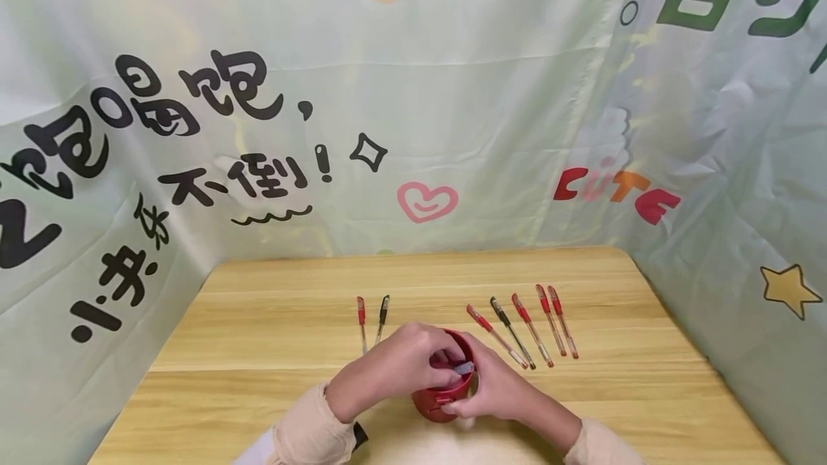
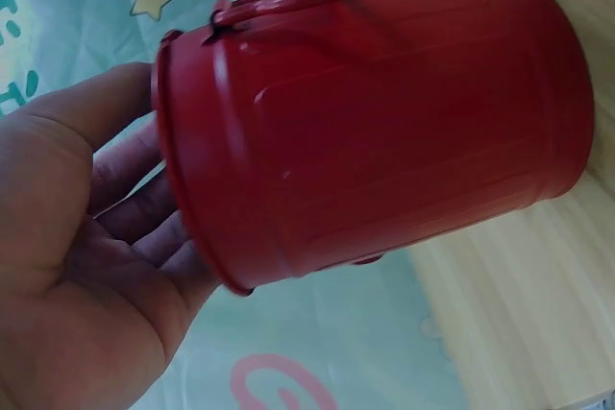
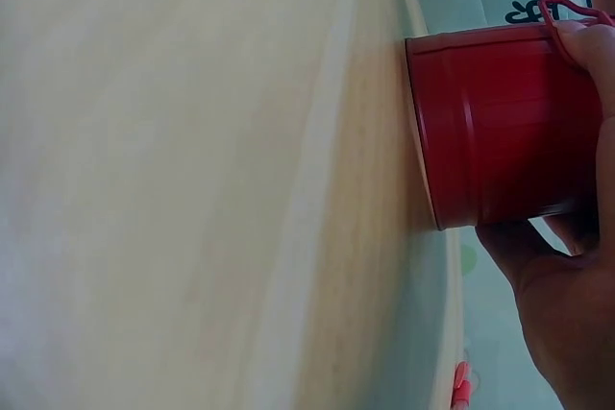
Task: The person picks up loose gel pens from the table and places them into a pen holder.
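Note:
A small red metal bucket [image 1: 433, 407] with a wire handle stands near the front of the table, its mouth facing up. My right hand [image 1: 497, 382] grips its side, fingers around the far wall and thumb by the handle [image 3: 567, 26]. Over the rim from the left, my left hand [image 1: 403, 361] reaches into the mouth with bent fingers. A small pale grey piece [image 1: 464, 367] shows inside, right at the left fingertips; I cannot tell whether they pinch it. The left wrist view shows the left palm [image 2: 106, 304] beside the rim, fingers partly hidden behind it.
Behind the bucket to the right lie several capped pens, including a red pen [image 1: 531, 329] and a black pen [image 1: 510, 329]. Another red pen [image 1: 361, 318] and black pen [image 1: 384, 314] lie to the left. Printed cloth [image 1: 504, 128] hangs around the wooden table [image 1: 258, 321].

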### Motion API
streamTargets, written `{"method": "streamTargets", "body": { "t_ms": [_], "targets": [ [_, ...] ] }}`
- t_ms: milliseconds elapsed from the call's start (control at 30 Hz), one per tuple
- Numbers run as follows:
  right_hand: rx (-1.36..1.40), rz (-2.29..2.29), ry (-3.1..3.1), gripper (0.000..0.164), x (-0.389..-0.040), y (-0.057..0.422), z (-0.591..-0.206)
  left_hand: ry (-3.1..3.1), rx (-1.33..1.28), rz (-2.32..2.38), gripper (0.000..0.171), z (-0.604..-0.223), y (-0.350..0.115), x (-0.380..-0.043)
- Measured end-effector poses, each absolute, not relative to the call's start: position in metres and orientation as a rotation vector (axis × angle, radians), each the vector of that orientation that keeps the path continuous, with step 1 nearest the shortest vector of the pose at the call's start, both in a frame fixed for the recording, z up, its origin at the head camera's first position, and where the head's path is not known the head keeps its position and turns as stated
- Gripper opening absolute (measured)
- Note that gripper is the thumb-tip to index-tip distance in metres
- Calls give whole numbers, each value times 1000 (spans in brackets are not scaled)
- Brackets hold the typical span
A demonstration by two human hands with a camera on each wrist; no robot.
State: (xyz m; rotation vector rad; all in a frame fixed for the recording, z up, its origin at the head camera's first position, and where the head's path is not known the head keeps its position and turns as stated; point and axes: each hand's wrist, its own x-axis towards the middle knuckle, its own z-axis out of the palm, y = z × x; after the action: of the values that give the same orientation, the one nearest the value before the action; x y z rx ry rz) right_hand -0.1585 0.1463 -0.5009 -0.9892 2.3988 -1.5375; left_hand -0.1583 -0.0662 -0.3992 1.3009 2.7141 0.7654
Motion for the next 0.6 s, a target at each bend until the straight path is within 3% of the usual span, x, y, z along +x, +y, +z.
{"method": "streamTargets", "body": {
  "t_ms": [433, 600],
  "targets": [
    [-1005, -1577, 2351, 90, -159, 146, -502, 2877, 1344, 905, 37, -388, -83, -165],
    [-1005, -1581, 2348, 92, -159, 145, -501, 3044, 1208, 958, 44, -389, -91, -171]
  ]
}}
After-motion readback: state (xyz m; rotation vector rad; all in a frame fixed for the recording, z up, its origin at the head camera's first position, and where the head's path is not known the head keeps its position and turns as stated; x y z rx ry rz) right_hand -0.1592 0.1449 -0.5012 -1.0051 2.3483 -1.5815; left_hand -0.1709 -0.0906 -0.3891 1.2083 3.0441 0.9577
